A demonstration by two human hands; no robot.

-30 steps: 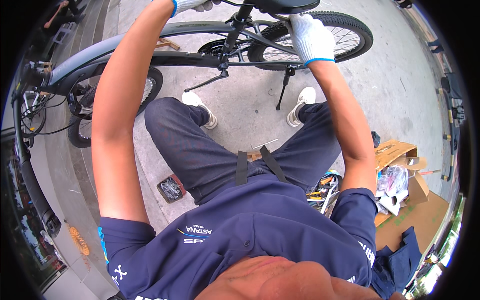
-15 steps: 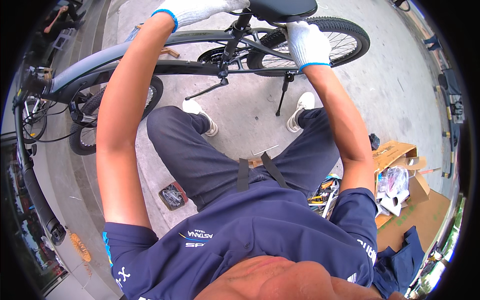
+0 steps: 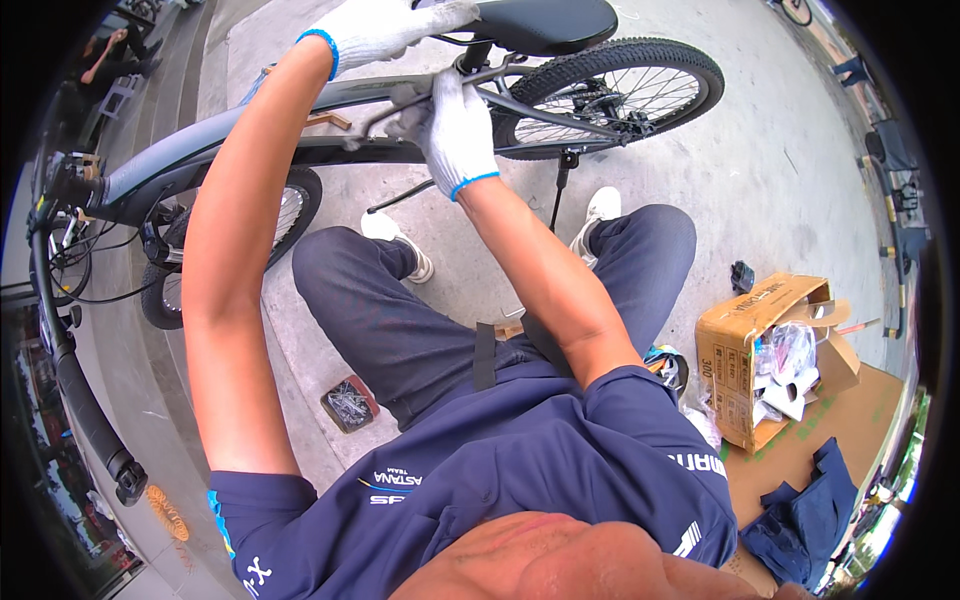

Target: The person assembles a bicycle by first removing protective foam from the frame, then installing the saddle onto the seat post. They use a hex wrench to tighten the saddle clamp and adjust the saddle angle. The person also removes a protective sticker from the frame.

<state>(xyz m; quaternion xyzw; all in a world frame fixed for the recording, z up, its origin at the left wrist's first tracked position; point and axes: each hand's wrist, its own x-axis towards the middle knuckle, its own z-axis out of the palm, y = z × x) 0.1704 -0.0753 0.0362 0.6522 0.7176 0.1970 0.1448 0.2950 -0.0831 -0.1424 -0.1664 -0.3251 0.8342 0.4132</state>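
Note:
A bicycle stands across the top, its grey and black frame [image 3: 180,140] running from the handlebar at left to the rear wheel [image 3: 640,95] at right. My left hand [image 3: 375,35], in a white knit glove with a blue cuff, grips the nose of the black saddle [image 3: 550,25]; part of its top is cut off by the picture edge. Below the saddle, my right hand [image 3: 458,130], gloved alike, is closed around a long thin dark metal tool [image 3: 490,75], slanted across the frame by the seat post. The tool's exact kind is unclear, and my hand hides its middle.
The kickstand [image 3: 560,190] reaches the concrete between my white shoes. At left lies a small tray of metal parts [image 3: 350,405]. On the right stand an open cardboard box [image 3: 730,370] with packaging and a dark cloth [image 3: 800,510] on flat cardboard. The handlebar [image 3: 85,400] curves along the left.
My right hand has moved left from beneath the saddle's rear to the frame near the seat post, where a dark tool now shows in it. My left hand stays at the saddle's nose.

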